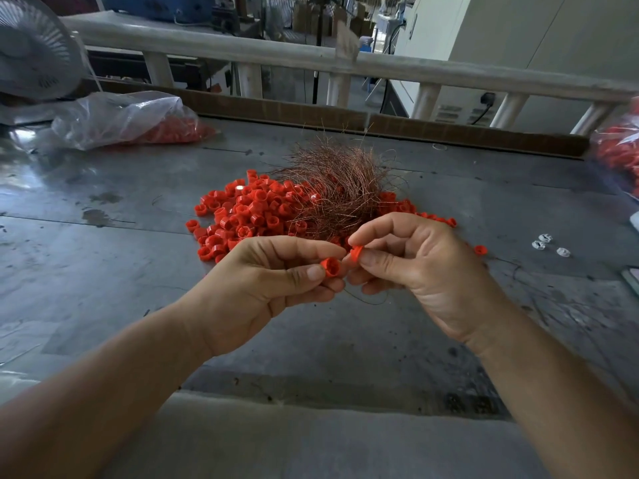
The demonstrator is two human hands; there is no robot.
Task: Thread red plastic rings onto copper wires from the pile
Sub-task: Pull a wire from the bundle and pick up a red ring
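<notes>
A pile of red plastic rings (249, 209) lies on the grey table (103, 264), with a tangle of thin copper wires (337, 183) on its right part. My left hand (273, 271) pinches one red ring (331, 266) between thumb and fingers. My right hand (415, 257) pinches a second red ring (357, 253) close beside the first. A thin wire (370, 301) loops below the two hands; which hand holds it I cannot tell.
A clear plastic bag of red rings (131, 121) lies at the back left, beside a white fan (33, 53). Another bag of red rings (619, 146) sits at the right edge. Three small white parts (548, 244) lie to the right. A cardboard strip (449, 133) lines the table's far edge.
</notes>
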